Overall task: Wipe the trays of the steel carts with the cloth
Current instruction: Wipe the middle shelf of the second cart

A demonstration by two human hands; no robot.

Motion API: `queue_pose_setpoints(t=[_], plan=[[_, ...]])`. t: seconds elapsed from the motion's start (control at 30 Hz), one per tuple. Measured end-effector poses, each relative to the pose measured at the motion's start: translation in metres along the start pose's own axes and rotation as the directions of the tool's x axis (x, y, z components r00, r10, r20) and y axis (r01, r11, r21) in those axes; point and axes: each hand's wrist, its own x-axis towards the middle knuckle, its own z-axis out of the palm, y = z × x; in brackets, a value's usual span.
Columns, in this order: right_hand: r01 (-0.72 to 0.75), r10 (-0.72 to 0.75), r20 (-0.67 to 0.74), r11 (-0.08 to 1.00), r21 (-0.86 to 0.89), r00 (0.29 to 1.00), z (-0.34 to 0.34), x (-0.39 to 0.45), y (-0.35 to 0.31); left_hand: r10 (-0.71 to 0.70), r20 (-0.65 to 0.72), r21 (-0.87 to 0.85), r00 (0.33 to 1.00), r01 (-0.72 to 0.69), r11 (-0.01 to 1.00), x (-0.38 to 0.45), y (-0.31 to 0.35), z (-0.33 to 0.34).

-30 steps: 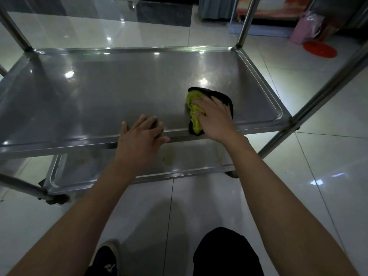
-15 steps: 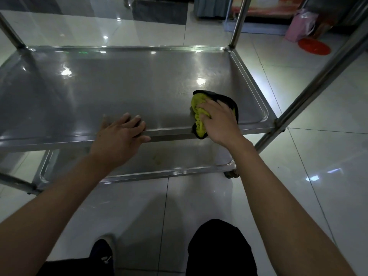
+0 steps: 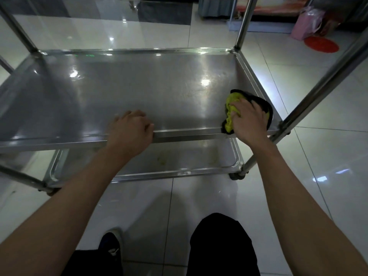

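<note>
- cloth [image 3: 231, 114], yellow-green and black, lies bunched in the near right corner of the middle tray [image 3: 139, 92], lapping over its front rim.
- right hand [image 3: 249, 120] presses down on it, fingers [image 3: 256, 105] curled over the wad and gripping it.
- left hand [image 3: 129, 126] rests on the front rim, fingers loosely bent, holding nothing.
- step in hand looks like wiping this tray; next likely calls for a sweep left across the unwiped steel.
- lower tray [image 3: 179, 158] holds only some yellowish smudges; it probably still needs wiping.
</note>
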Motion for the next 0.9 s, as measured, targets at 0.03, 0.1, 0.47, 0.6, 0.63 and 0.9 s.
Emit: queue_pose_setpoints(t=[0.03,0.1,0.47,0.6,0.63,0.9], plan=[[0.000,0.000,0.007,1.000,-0.010,1.000,0.001,0.001,-0.002,-0.024,0.004,0.009,1.000,0.024,1.000,0.006,0.002,0.000],[-0.006,0.006,0.033,1.000,-0.018,0.999,0.006,0.004,-0.011,-0.070,0.017,0.003,0.997,0.070,0.998,0.014,0.002,-0.001],[0.250,-0.233,0.343,0.968,-0.004,0.910,0.082,0.039,-0.161,-0.192,-0.056,-0.061,0.980,0.188,0.980,0.007,-0.048,-0.012],[0.377,-0.365,0.412,0.925,0.055,0.835,0.116,0.044,-0.227,-0.173,0.044,-0.013,0.984,0.174,0.985,0.008,-0.074,-0.019],[0.403,-0.393,0.416,0.913,0.068,0.820,0.122,0.044,-0.240,-0.163,0.049,-0.013,0.985,0.164,0.986,0.008,-0.075,-0.019],[0.432,-0.448,0.337,0.893,0.127,0.828,0.119,0.050,-0.225,-0.225,0.026,-0.003,0.974,0.225,0.974,0.007,-0.062,-0.017]])
